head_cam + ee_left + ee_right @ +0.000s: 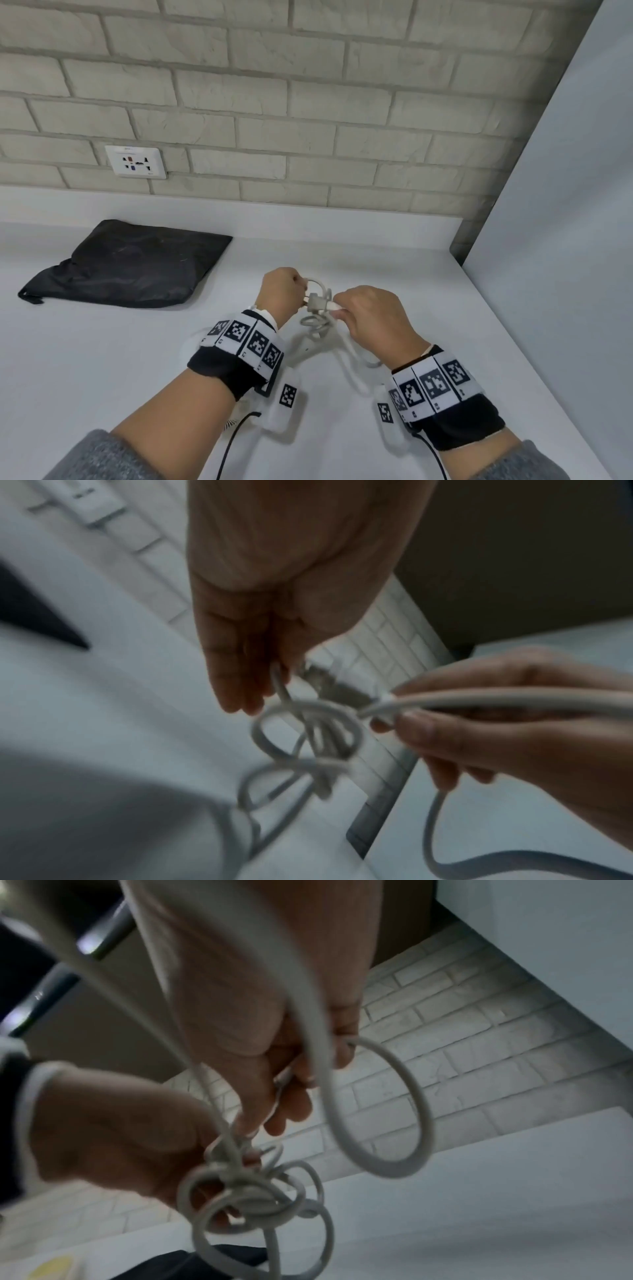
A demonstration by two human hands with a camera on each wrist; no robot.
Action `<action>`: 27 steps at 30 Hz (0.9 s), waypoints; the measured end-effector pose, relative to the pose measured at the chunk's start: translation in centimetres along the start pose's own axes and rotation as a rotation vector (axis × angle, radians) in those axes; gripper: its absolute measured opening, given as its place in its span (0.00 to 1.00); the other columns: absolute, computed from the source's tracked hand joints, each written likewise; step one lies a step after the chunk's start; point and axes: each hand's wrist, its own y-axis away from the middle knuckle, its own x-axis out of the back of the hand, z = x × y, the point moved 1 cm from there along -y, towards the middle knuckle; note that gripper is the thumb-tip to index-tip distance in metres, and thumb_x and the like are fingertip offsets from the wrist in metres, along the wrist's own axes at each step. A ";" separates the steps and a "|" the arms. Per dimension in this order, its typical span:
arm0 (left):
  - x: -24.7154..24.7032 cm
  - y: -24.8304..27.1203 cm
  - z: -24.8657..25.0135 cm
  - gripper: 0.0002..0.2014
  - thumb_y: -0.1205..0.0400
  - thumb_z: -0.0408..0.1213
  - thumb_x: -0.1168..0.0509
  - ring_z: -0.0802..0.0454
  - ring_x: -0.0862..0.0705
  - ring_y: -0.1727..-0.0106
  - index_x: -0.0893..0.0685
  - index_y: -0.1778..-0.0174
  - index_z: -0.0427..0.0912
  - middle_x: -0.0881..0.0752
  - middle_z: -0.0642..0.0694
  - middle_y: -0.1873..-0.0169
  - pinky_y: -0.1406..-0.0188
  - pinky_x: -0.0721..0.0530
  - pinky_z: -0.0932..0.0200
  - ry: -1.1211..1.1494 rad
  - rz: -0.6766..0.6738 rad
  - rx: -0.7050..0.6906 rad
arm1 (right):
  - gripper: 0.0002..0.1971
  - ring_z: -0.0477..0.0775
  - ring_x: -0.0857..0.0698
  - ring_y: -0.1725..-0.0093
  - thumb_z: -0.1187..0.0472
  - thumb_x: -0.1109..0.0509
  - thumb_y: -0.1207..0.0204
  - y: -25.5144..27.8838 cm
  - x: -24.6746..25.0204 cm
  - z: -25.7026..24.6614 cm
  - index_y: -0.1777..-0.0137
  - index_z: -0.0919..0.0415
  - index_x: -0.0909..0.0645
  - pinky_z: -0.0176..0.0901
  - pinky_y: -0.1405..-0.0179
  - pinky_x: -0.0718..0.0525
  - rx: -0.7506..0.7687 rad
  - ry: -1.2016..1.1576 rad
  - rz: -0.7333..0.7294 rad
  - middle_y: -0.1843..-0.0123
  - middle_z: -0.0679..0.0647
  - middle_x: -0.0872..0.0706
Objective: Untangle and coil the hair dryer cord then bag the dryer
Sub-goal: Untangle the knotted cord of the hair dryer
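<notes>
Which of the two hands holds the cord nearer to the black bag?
The left hand: it pinches the tangled cord on the side toward the black bag; the right hand grips the cord farther away.

Cord [318, 323]: pale grey-white. Bag [126, 265], far left: plain black. Counter [102, 342]: plain white. Wall [308, 102]: off-white brick pattern, grey joints. Socket plate [136, 162]: white, red and blue marks. Wristbands [239, 356]: black, with black-and-white square codes. Sleeves [99, 459]: mottled grey.
</notes>
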 end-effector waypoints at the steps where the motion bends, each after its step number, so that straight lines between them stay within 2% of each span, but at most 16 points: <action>1: 0.1 -0.2 -0.2 0.13 0.17 0.28 0.44 0.53 0.18 0.79 0.23 0.67 0.33 0.20 0.41 0.72 0.74 0.15 0.59 0.082 0.021 0.079 | 0.12 0.51 0.25 0.79 0.52 0.25 0.34 0.2 0.3 -0.3 0.73 0.56 0.21 0.28 0.83 0.52 0.008 -0.018 0.028 0.79 0.46 0.29; 2: 0.5 -0.3 -0.5 0.14 0.16 0.27 0.46 0.56 0.20 0.85 0.26 0.69 0.35 0.22 0.40 0.74 0.81 0.17 0.63 0.173 0.035 0.135 | 0.12 0.52 0.22 0.77 0.49 0.29 0.32 0.5 0.5 -0.2 0.70 0.56 0.20 0.32 0.85 0.43 -0.008 -0.114 0.058 0.79 0.47 0.25; 3: 0.9 -0.6 -0.7 0.15 0.16 0.27 0.48 0.55 0.21 0.87 0.28 0.69 0.36 0.22 0.40 0.74 0.85 0.18 0.62 0.265 0.038 0.160 | 0.14 0.55 0.19 0.73 0.48 0.35 0.28 0.8 0.7 0.3 0.64 0.58 0.18 0.38 0.82 0.33 -0.073 -0.239 0.091 0.74 0.51 0.18; 5: 2.0 -1.0 -1.0 0.15 0.15 0.27 0.50 0.49 0.21 0.83 0.29 0.68 0.38 0.21 0.40 0.73 0.85 0.19 0.62 0.391 0.012 0.132 | 0.14 0.60 0.17 0.67 0.51 0.40 0.22 1.2 0.9 2.4 0.57 0.61 0.21 0.48 0.69 0.22 -0.283 -0.490 0.181 0.67 0.60 0.14; 8: 2.9 -0.8 -0.7 0.15 0.14 0.28 0.50 0.47 0.23 0.76 0.29 0.67 0.40 0.21 0.41 0.72 0.79 0.18 0.61 0.456 -0.055 0.030 | 0.09 0.61 0.15 0.62 0.59 0.39 0.19 1.3 -0.1 6.2 0.55 0.62 0.21 0.51 0.58 0.17 -0.542 -0.599 0.147 0.61 0.63 0.13; 9: 3.1 -0.7 -0.7 0.14 0.14 0.28 0.50 0.48 0.22 0.76 0.28 0.66 0.40 0.21 0.41 0.71 0.78 0.17 0.60 0.479 -0.076 0.013 | 0.09 0.62 0.14 0.56 0.60 0.39 0.19 1.3 -0.6 6.8 0.49 0.64 0.20 0.51 0.51 0.17 -0.596 -0.594 0.089 0.56 0.64 0.13; 11: 3.2 -0.4 -0.5 0.14 0.14 0.29 0.49 0.52 0.20 0.77 0.28 0.65 0.41 0.22 0.42 0.69 0.77 0.17 0.61 0.530 -0.110 -0.010 | 0.16 0.62 0.19 0.40 0.61 0.40 0.19 1.3 -1.7 7.3 0.33 0.64 0.25 0.47 0.35 0.25 -0.638 -0.578 -0.043 0.39 0.65 0.19; 13: 3.2 -0.2 -0.4 0.13 0.14 0.30 0.49 0.56 0.20 0.79 0.28 0.64 0.41 0.22 0.42 0.68 0.77 0.17 0.63 0.575 -0.137 -0.025 | 0.19 0.59 0.26 0.32 0.62 0.42 0.18 1.1 -1.9 6.5 0.28 0.62 0.29 0.38 0.33 0.33 -0.565 -0.567 -0.023 0.32 0.63 0.26; 14: 3.2 -0.1 -0.4 0.13 0.14 0.30 0.49 0.57 0.20 0.79 0.28 0.64 0.41 0.22 0.43 0.68 0.77 0.17 0.63 0.592 -0.147 -0.031 | 0.17 0.57 0.25 0.33 0.61 0.43 0.17 0.9 -1.6 5.7 0.30 0.62 0.27 0.33 0.36 0.33 -0.510 -0.589 0.063 0.33 0.61 0.25; 17: 3.2 0.1 0.1 0.12 0.14 0.30 0.48 0.58 0.20 0.81 0.28 0.64 0.40 0.24 0.42 0.67 0.78 0.15 0.63 0.626 -0.153 -0.027 | 0.14 0.47 0.20 0.48 0.56 0.42 0.18 0.5 0.5 2.0 0.41 0.60 0.19 0.29 0.48 0.28 -0.309 -0.646 0.401 0.47 0.53 0.18; 19: 3.2 0.0 0.4 0.12 0.14 0.30 0.47 0.56 0.20 0.84 0.27 0.64 0.39 0.25 0.42 0.68 0.79 0.15 0.63 0.642 -0.133 -0.001 | 0.12 0.42 0.22 0.59 0.57 0.40 0.21 0.6 1.4 -0.5 0.49 0.61 0.17 0.28 0.57 0.27 -0.148 -0.610 0.489 0.57 0.50 0.19; 21: 3.4 0.0 0.6 0.11 0.14 0.31 0.47 0.55 0.21 0.87 0.28 0.64 0.39 0.25 0.41 0.69 0.82 0.16 0.64 0.661 -0.108 0.047 | 0.11 0.41 0.25 0.64 0.57 0.38 0.23 0.6 1.1 -2.0 0.53 0.61 0.16 0.32 0.62 0.27 -0.070 -0.603 0.357 0.62 0.49 0.20; 22: 3.5 0.1 0.6 0.11 0.14 0.30 0.47 0.55 0.21 0.88 0.28 0.63 0.40 0.26 0.41 0.69 0.83 0.18 0.65 0.676 -0.103 0.072 | 0.11 0.43 0.25 0.64 0.56 0.36 0.24 0.5 0.5 -2.3 0.51 0.60 0.16 0.35 0.61 0.26 -0.080 -0.581 0.248 0.60 0.50 0.20; 24: 3.6 0.4 0.8 0.10 0.14 0.29 0.48 0.55 0.21 0.88 0.28 0.60 0.42 0.26 0.41 0.70 0.85 0.20 0.66 0.701 -0.117 0.105 | 0.16 0.45 0.25 0.56 0.56 0.30 0.27 0.3 -0.9 -2.1 0.40 0.58 0.21 0.38 0.54 0.25 -0.157 -0.543 0.098 0.49 0.51 0.21; 26: 3.4 0.6 1.0 0.10 0.14 0.28 0.49 0.56 0.21 0.87 0.28 0.58 0.43 0.26 0.41 0.70 0.84 0.20 0.66 0.707 -0.157 0.118 | 0.22 0.46 0.26 0.49 0.56 0.26 0.31 0.0 -1.7 -1.8 0.37 0.58 0.25 0.39 0.50 0.25 -0.186 -0.544 0.090 0.42 0.50 0.23; 27: 3.3 0.8 1.0 0.10 0.14 0.27 0.49 0.56 0.21 0.86 0.27 0.58 0.43 0.25 0.41 0.70 0.83 0.19 0.66 0.704 -0.178 0.126 | 0.22 0.47 0.26 0.49 0.56 0.26 0.31 -0.2 -1.8 -1.8 0.39 0.60 0.25 0.40 0.50 0.25 -0.182 -0.544 0.116 0.42 0.51 0.22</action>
